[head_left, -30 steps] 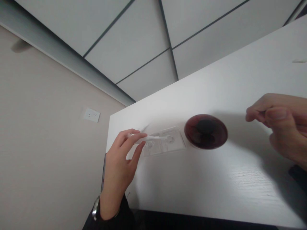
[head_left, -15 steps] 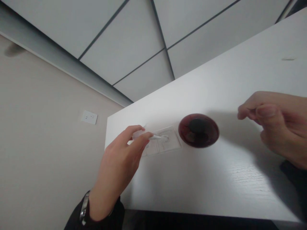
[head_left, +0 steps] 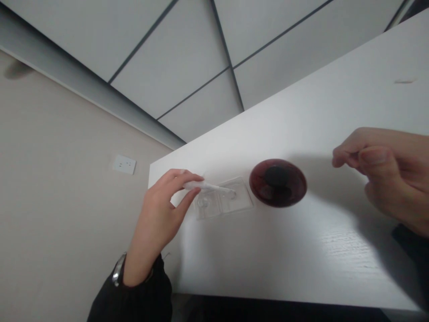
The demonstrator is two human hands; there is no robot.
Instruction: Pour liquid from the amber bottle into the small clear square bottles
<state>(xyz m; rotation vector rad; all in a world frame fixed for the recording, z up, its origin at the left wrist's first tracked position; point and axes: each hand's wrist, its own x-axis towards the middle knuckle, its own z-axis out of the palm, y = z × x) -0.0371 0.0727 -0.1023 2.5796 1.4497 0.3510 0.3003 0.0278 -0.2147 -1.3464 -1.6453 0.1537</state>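
My left hand point(head_left: 163, 205) pinches a slender white stick point(head_left: 214, 187) between thumb and fingers. The stick is wider at the hand and narrows towards the right; its exact kind is not clear. Below it lies a clear plastic tray point(head_left: 234, 206) with compartments, and the stick's thin end is over the right one. Just right of the tray sits a dark red bowl point(head_left: 256, 190) with a dark round patch point(head_left: 275, 176) in it. My right hand point(head_left: 390, 174) is closed, fingers curled and thumb pressed against them, to the right of the bowl. Whether it holds anything is hidden.
Everything lies on a white table point(head_left: 275, 264), whose far edge meets grey-white panels point(head_left: 187, 58). A small thin pale strip point(head_left: 404, 82) lies at the far right of the table. A wall with a socket point(head_left: 125, 164) stands on the left.
My left hand has shifted slightly left and turned, so more of the white stick and the tray's left part shows. My right hand and the bowl have hardly moved.
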